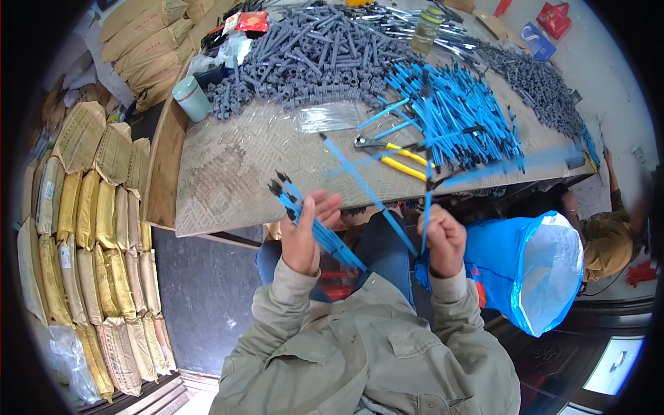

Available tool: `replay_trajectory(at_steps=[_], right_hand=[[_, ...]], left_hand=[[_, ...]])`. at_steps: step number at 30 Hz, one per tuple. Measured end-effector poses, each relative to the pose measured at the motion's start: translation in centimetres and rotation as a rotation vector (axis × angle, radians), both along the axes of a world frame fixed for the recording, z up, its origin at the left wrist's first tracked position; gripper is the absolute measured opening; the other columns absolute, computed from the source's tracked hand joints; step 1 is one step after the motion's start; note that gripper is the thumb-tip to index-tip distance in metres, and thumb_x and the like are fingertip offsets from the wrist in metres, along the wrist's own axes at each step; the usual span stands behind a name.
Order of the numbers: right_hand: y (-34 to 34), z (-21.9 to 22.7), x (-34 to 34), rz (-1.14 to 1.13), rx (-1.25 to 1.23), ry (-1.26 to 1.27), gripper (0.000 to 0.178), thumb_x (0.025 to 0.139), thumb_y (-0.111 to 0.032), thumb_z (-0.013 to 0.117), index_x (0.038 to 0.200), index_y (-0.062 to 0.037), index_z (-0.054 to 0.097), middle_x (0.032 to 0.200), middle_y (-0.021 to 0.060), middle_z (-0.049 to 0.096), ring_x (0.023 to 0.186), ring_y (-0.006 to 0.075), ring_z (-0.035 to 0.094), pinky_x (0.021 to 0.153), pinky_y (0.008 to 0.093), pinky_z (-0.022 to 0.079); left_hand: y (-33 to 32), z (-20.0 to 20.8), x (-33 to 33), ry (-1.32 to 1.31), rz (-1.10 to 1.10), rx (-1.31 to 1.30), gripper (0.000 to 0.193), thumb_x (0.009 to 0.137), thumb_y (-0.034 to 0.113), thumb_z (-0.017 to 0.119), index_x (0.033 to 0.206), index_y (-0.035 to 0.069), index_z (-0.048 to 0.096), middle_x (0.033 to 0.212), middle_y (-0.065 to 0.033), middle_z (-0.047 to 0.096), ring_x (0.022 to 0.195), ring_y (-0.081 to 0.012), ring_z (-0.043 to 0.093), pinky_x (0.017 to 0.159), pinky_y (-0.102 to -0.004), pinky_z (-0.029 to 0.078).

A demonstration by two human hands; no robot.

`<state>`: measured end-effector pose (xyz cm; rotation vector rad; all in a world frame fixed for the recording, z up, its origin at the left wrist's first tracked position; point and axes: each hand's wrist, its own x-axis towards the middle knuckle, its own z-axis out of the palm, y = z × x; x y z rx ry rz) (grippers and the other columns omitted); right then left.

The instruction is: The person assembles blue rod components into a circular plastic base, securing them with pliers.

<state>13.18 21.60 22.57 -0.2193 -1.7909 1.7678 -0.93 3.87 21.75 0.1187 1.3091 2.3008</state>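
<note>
Fingers curled round a near-upright blue rod (428,199), the right hand (444,238) sits rightward of a slanting rod bundle (333,243) (thumb-pinned in the half-spread left hand (303,235))

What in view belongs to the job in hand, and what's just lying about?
Likely part of the work:
- bundle of blue rods, in left hand
- blue rod, in right hand
- pile of blue rods

Probably just lying about:
- teal cup
- greenish bottle
- red packet

A teal cup (193,102) stands on the table (238,183).
</note>
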Motion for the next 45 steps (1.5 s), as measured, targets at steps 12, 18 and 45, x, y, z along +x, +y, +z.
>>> replay_trajectory(at_steps=[12,18,45], right_hand=[[-1.5,-2.0,-0.2,0.109,-0.292,0.050,0.015,0.090,-0.013,0.049,0.080,-0.0029,0.054,0.078,0.0028,0.052,0.060,0.0048,0.042,0.052,0.0182,0.032],[-3.9,-2.5,-1.1,0.344,-0.272,-0.211,0.011,0.087,-0.010,0.052,0.083,-0.0011,0.057,0.073,-0.0025,0.052,0.058,0.0032,0.043,0.051,0.0188,0.034],[13.6,8.8,-10.2,-0.877,1.000,-0.241,0.015,0.085,-0.023,0.059,0.089,-0.0086,0.062,0.071,0.0094,0.063,0.064,0.0274,0.061,0.054,0.0319,0.045]], left_hand=[[0.0,2.2,-1.1,0.093,0.005,-0.072,0.041,0.095,0.029,0.044,0.113,-0.007,0.050,0.100,-0.0222,0.061,0.096,-0.0283,0.061,0.083,-0.0365,0.050],[0.7,3.0,0.0,0.182,-0.017,-0.049,0.038,0.094,0.028,0.046,0.112,-0.005,0.051,0.086,-0.0149,0.063,0.075,-0.0188,0.061,0.068,-0.0298,0.049],[-0.5,2.9,4.3,0.024,-0.405,-0.018,0.026,0.093,0.024,0.048,0.104,0.000,0.052,0.095,-0.0192,0.064,0.084,-0.0282,0.065,0.076,-0.0376,0.053]])
